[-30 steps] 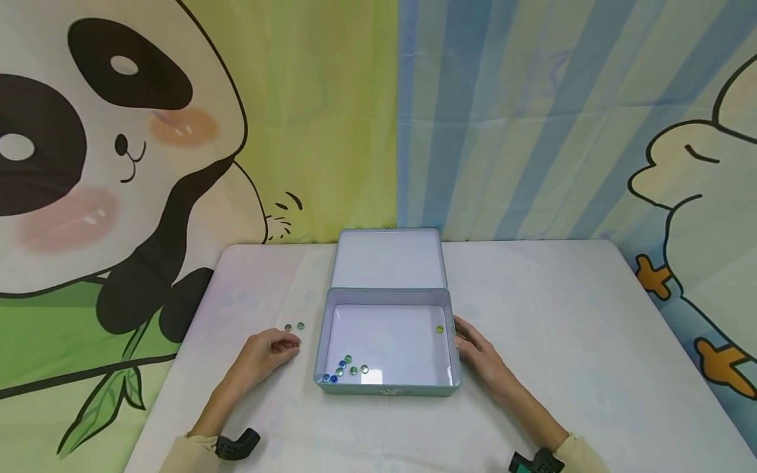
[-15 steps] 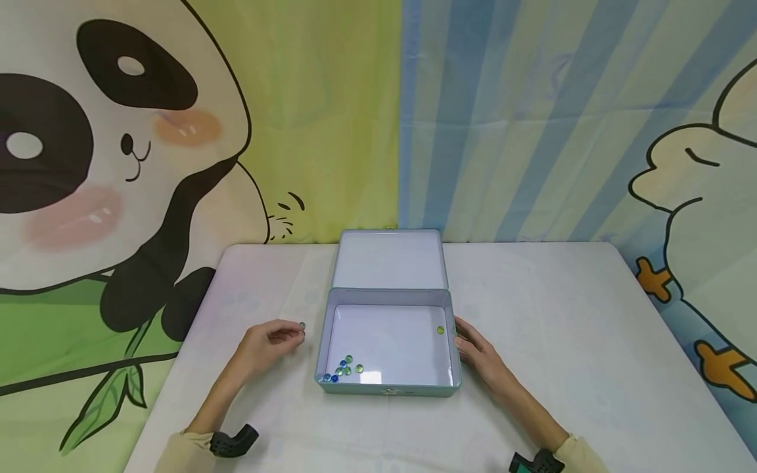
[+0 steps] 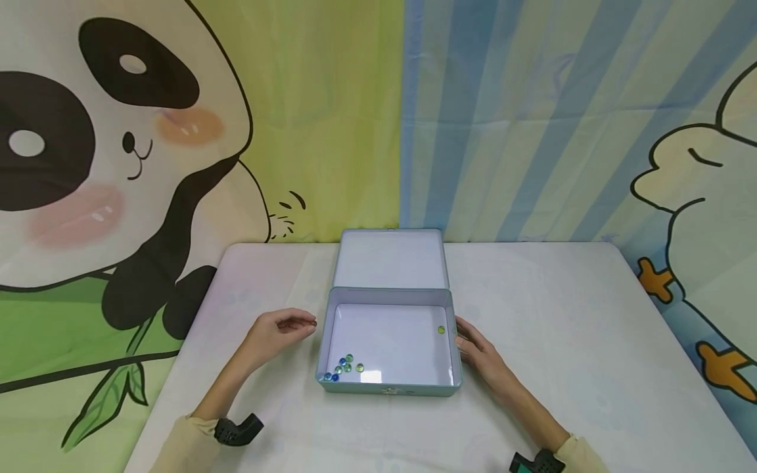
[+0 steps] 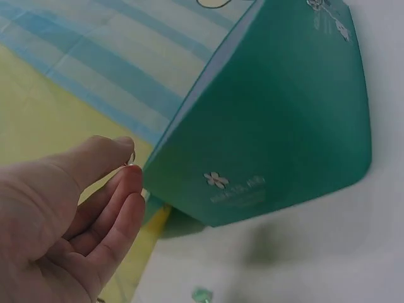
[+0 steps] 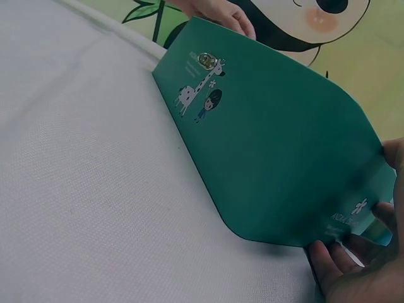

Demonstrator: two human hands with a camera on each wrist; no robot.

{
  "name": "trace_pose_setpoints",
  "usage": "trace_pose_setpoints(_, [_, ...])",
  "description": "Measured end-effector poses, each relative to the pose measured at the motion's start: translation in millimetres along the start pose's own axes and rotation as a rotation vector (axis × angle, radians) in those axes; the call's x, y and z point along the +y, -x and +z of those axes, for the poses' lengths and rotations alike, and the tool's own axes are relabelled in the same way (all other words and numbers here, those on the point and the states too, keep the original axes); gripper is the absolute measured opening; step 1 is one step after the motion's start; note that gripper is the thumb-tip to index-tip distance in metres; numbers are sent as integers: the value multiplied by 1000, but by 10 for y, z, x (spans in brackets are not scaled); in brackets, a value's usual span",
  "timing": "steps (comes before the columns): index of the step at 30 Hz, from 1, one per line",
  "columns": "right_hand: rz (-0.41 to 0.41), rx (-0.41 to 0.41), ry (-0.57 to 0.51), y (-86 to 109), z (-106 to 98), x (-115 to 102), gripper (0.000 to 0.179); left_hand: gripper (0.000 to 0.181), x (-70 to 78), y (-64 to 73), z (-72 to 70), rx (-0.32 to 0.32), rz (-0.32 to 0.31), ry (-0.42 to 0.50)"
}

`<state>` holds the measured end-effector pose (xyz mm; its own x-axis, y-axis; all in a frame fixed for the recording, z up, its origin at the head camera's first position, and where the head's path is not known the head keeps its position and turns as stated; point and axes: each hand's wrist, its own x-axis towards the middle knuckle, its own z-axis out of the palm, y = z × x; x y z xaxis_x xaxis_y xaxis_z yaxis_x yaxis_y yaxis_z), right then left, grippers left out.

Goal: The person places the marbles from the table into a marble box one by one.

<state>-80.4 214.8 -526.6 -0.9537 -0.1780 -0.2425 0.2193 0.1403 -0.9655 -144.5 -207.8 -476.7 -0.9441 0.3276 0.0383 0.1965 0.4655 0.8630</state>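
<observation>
My left hand is just left of the tin box. Its thumb and forefinger pinch a small clear glass marble, mostly hidden between the fingertips. Another green marble lies on the white tabletop beneath, in the left wrist view. The box stands with its lid folded back. Inside, several blue and green marbles cluster at the near left corner, and a yellow-green one sits alone near the right wall. My right hand rests its fingers against the outside of the box's right wall.
White cloth covers the table. Behind it hangs a printed curtain with a panda and stripes. Each wrist carries a black camera mount.
My left hand picks up a marble from the table and moves right and slightly away, close to the box's left wall. One marble inside has rolled left. The right hand keeps its place.
</observation>
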Motion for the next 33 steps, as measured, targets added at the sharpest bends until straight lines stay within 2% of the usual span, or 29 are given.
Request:
trace_pose_setpoints(7, [-21,-5,3,17,-16,12,57,18,287,-242,93,-108,101,-49])
trace_pose_setpoints(13, [-13,-4,-1,18,-15,7,57,13,576,-549,234,-262,227,-180])
trace_pose_setpoints(16, [-8,-4,2,16,-13,6,57,12,704,-701,340,-343,266,-206])
trace_pose_setpoints(21, [1,3,10,15,-14,3,56,11,849,-930,584,-474,309,-203])
trace_pose_setpoints(26, [7,0,20,6,-15,-8,56,9,917,-1126,899,-560,341,-220])
trace_pose_setpoints(33, [16,1,3,-7,-15,-7,56,7,950,-1271,1355,-669,343,-359])
